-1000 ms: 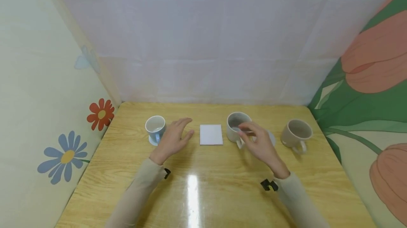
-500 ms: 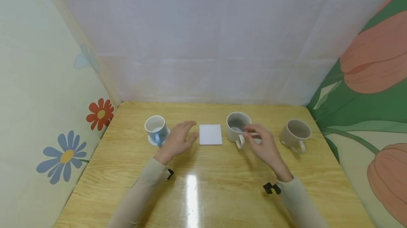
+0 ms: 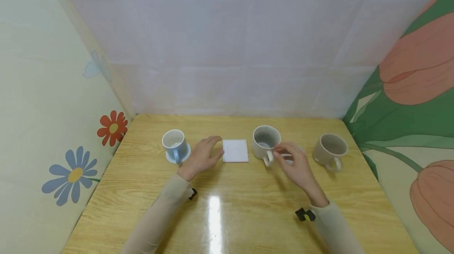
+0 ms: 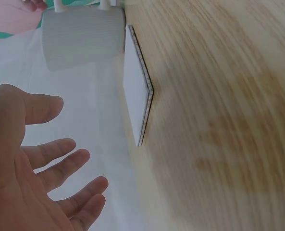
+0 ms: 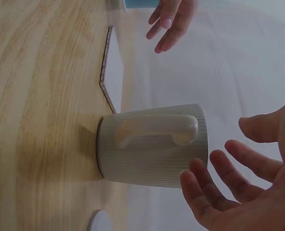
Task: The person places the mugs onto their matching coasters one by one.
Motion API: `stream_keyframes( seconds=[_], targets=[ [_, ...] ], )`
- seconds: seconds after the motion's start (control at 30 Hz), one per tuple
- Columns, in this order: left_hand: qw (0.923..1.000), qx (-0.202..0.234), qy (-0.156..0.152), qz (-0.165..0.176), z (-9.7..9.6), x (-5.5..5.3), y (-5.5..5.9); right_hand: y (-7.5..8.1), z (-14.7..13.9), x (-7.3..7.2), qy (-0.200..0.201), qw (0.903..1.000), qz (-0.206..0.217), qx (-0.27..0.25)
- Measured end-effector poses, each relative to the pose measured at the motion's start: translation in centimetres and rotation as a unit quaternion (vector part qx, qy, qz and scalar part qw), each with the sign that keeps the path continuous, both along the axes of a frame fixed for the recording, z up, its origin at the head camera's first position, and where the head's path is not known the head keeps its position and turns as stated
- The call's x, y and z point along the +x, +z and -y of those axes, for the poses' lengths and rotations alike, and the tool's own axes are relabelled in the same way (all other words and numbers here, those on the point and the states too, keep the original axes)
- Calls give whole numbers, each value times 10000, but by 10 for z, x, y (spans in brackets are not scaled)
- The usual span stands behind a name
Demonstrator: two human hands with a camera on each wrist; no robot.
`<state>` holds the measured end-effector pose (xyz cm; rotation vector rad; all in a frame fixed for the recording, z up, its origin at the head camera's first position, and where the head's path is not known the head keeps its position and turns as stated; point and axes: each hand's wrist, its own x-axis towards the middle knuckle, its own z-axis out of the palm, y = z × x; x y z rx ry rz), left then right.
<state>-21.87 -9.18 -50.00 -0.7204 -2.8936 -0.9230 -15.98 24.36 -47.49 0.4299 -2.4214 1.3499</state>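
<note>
In the head view, the left hand (image 3: pixel 201 156) hangs over the desk (image 3: pixel 255 206) with thumb and fingers spread, their tips just beside the white square coaster (image 3: pixel 235 151); the right hand (image 3: pixel 295 167) is at the handle of the grey mug (image 3: pixel 260 149), its fingers loosely curved, and contact is hard to judge; the blue mug (image 3: pixel 181 148) stands on a round coaster (image 3: pixel 170 158) to the left, the beige mug (image 3: pixel 323 153) to the right, and both forearms are cut off below; in the left wrist view, the left fingers are apart from one another and from the square coaster, while the grey mug's handle is cropped by the top edge; in the right wrist view, the right fingers are parted, two tips overlapping the grey mug's rim, though whether they touch cannot be told; a pale disc (image 5: pixel 100 223) is cut off at the bottom.
</note>
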Motion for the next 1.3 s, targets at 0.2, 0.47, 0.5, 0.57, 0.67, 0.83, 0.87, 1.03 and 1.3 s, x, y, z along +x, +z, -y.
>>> stream_keyframes(
  seconds=[0.2, 0.47, 0.5, 0.57, 0.67, 0.83, 0.87, 1.03, 1.3],
  targets=[
    [9998, -134, -74, 84, -4, -4, -6, -7, -3, 2, -31, 9999, 156, -38],
    [9993, -309, -99, 185, -7, -8, -11, -17, -4, 4, 20, 9990, 423, -118],
    [9992, -327, -103, 198, -8, -9, -12, -17, -4, 4, 30, 9987, 500, -130],
    [9991, -365, -105, 210, -10, -11, -14, -19, -5, 5, 63, 9978, 658, -112],
    [9984, -489, -92, 281, -12, -13, -16, -23, -6, 6, 140, 9959, 886, -127],
    [9968, -689, -52, 392, -15, -15, -17, -28, -6, 8, 222, 9939, 1063, -169],
    [9966, -709, -53, 411, -15, -16, -18, -29, -6, 8, 216, 9939, 1064, -170],
    [9957, -816, -91, 421, -15, -18, -20, -30, -3, 7, 232, 9931, 1127, -201],
    [9943, -910, -133, 546, -12, -17, -26, -32, 2, 1, 386, 9803, 1818, -673]
  ],
)
